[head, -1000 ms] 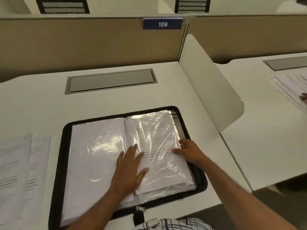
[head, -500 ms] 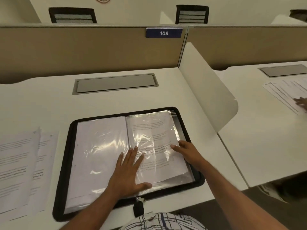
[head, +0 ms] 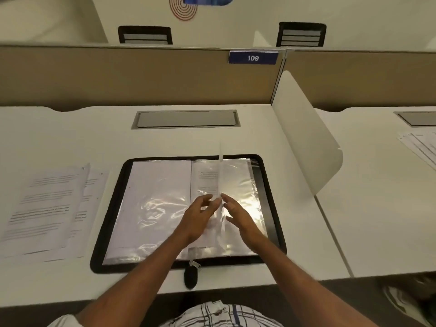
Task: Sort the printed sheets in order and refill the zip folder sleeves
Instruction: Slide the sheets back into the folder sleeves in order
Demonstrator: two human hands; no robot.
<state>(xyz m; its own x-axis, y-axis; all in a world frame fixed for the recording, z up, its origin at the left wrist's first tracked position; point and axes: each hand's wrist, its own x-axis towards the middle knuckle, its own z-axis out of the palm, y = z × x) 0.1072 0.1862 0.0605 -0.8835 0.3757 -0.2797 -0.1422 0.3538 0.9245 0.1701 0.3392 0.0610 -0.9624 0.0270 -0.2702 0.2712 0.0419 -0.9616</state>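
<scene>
Fingers (head: 227, 200): straight to loosely spread on both hands, narrow gap between the two sets, not curled round anything; some motion blur at the tips.
Left hand (head: 200, 217): palm turned rightward, fingertips against the left face of a transparent sleeve (head: 221, 171).
Right hand (head: 239, 219): palm turned leftward, fingertips against the right face of the same sleeve.
Sleeve: standing on edge between the two hands, seen edge-on as a thin pale vertical strip, rising above the right half of the zip folder (head: 111, 208).
Zip folder: open flat on the tabletop (head: 70, 128), black rim all round, directly in front of the person.
Left half: glossy sleeve stack (head: 155, 197), lying flat, white sheet inside.
Right half: further sleeves (head: 245, 185), lying flat, lines of print visible near the spine, strong glare towards the near corner.
Zip pull (head: 190, 277): hanging off the near edge of the folder, at the middle.
Loose printed sheets (head: 47, 208): overlapped on the tabletop, left of the folder, apart from it.
Grey hatch (head: 186, 119): set into the tabletop beyond the folder.
White side panel (head: 304, 138): upright at the right edge of the tabletop.
Number plate (head: 253, 58): marked 109, on the back partition.
More sheets (head: 422, 147): on the neighbouring desk, far right.
</scene>
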